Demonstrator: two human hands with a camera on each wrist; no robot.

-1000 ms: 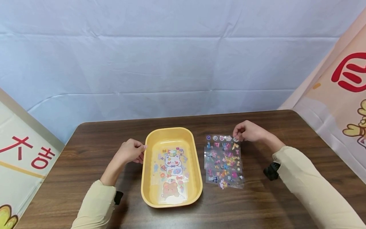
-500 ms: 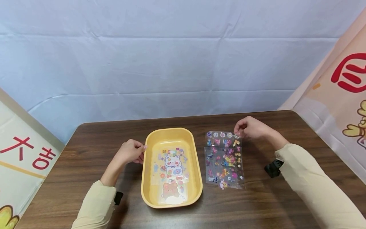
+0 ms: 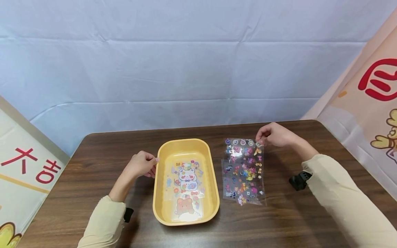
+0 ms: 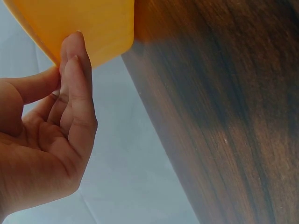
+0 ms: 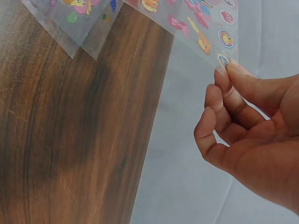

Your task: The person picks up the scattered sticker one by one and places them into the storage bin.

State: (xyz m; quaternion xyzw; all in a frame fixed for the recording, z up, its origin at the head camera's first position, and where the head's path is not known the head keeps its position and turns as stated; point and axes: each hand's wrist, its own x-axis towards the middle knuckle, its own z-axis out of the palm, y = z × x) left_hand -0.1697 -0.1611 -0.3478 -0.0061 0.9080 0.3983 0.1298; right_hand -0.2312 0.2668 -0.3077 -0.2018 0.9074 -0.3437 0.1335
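My left hand (image 3: 143,164) pinches the left rim of a yellow tray (image 3: 156,193), thumb on top and fingers against the outer wall, as the left wrist view shows. Inside the tray lie clear sticker sheets, one with a white bear (image 3: 188,177) and one with a brown bear (image 3: 184,205). To the tray's right, my right hand (image 3: 274,134) pinches the far right corner of a transparent sticker sheet (image 5: 180,21) with colourful cartoon figures. That sheet's far end is lifted, while other clear sticker sheets (image 3: 229,193) lie under its near part on the table.
The dark wooden table (image 3: 279,220) carries the tray and sheets. A pale blue cloth (image 3: 198,69) hangs behind its far edge. Printed banners stand at the left (image 3: 28,165) and right (image 3: 369,110).
My right hand has moved up and slightly right, away from the table, raising the far end of the top sticker sheet with it. The left hand and tray have stayed in place.
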